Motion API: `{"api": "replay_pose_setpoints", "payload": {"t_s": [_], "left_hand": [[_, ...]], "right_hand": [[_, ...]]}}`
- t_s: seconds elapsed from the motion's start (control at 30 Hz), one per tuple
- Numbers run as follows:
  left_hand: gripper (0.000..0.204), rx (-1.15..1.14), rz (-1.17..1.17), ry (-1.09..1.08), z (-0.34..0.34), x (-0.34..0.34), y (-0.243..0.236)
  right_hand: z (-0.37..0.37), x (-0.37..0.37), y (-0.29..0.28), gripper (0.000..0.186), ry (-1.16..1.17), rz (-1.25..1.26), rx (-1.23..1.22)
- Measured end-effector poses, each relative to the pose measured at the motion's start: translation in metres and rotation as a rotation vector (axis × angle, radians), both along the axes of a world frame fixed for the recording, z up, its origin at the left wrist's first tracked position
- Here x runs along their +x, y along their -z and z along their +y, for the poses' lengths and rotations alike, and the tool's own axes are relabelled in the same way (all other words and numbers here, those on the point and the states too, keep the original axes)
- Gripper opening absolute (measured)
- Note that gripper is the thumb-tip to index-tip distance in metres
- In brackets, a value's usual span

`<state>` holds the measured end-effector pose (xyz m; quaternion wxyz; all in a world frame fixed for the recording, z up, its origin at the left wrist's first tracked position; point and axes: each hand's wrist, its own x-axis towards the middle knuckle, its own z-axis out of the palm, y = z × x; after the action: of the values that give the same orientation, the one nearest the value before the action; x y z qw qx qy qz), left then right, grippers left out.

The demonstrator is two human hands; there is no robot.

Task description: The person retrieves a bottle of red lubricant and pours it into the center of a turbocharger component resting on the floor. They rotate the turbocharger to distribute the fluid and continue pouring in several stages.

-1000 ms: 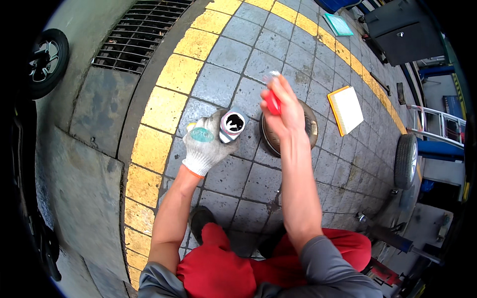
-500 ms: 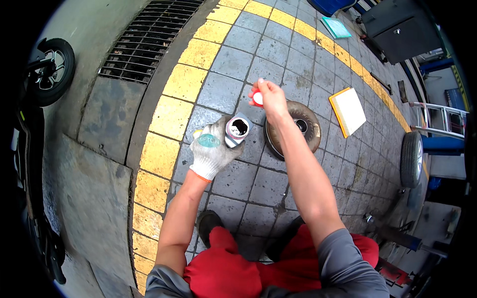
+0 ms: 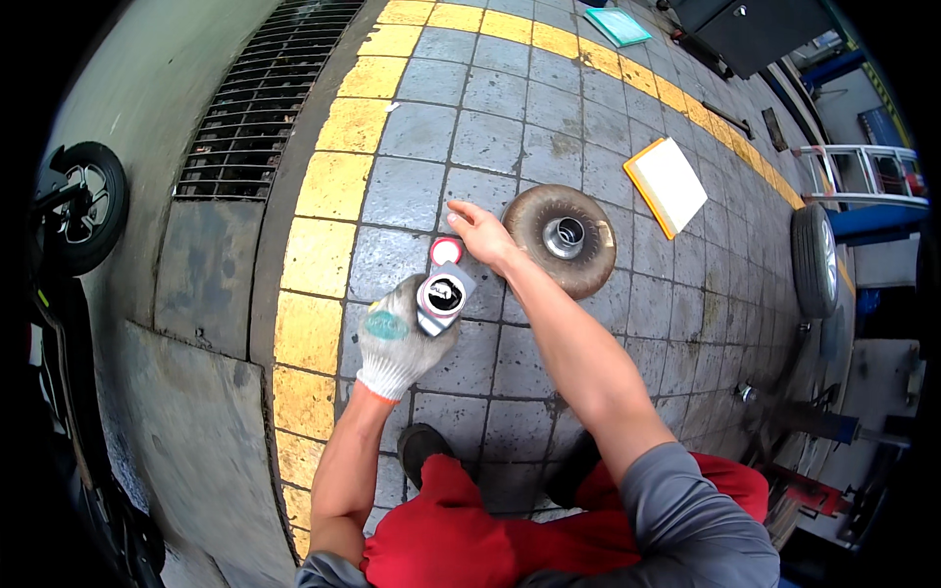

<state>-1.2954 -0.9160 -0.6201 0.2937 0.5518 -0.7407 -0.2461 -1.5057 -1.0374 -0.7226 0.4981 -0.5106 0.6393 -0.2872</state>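
My left hand (image 3: 397,333), in a white knitted work glove with a green patch, grips a grey bottle (image 3: 429,323). The bottle's wide mouth faces up, uncapped, with a dark opening and pale scraps like torn seal inside the rim. Just beyond it lies a red cap (image 3: 446,252), its white inside upward, seemingly on the tiles. Beside the cap is my bare right hand (image 3: 477,235), fingers apart and holding nothing visible. To its right, partly behind my right forearm, sits a brown doughnut-shaped metal part (image 3: 559,240) with a shiny hub, resembling a torque converter.
A yellow-edged air filter (image 3: 667,186) lies on the right, and a green-framed filter (image 3: 618,26) farther off. A wheel (image 3: 814,260) and a ladder (image 3: 853,171) stand at the right. A floor grate (image 3: 260,98) and scooter wheel (image 3: 88,208) are at the left.
My right hand has moved left and nearer, and let go of the red cap, which now lies beyond the bottle. The bottle has shifted slightly left and nearer; the view has moved too.
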Motion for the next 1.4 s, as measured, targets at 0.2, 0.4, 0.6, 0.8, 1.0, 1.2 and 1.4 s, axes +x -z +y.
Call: {"api": "replay_pose_setpoints", "payload": {"t_s": [0.2, 0.4, 0.6, 0.8, 1.0, 1.2, 1.4], "left_hand": [[0.068, 0.056, 0.042, 0.052, 0.027, 0.004, -0.031], [0.073, 0.003, 0.125, 0.172, 0.013, -0.046, -0.099], [0.081, 0.065, 0.1, 0.246, -0.007, -0.12, -0.148], [0.073, -0.027, 0.183, 0.359, -0.014, -0.184, -0.138], [0.066, 0.079, 0.279, 0.379, -0.018, -0.234, -0.119], [0.079, 0.156, 0.304, 0.461, -0.019, -0.249, -0.109], [0.105, 0.667, 0.044, 0.129, -0.059, -0.167, -0.031]], "right_hand": [[0.058, -0.053, -0.122, 0.078, -0.489, -0.027, -0.13], [0.151, -0.106, -0.222, 0.114, -0.537, 0.173, -0.236], [0.182, -0.115, -0.235, 0.133, -0.269, 0.388, -0.532], [0.189, -0.143, -0.182, 0.145, 0.108, 0.458, -0.773], [0.184, -0.171, -0.171, 0.128, 0.237, 0.619, -0.814], [0.187, -0.218, -0.178, 0.123, 0.132, 0.709, -0.826], [0.182, -0.251, -0.179, 0.12, -0.052, 0.707, -0.672]]}}
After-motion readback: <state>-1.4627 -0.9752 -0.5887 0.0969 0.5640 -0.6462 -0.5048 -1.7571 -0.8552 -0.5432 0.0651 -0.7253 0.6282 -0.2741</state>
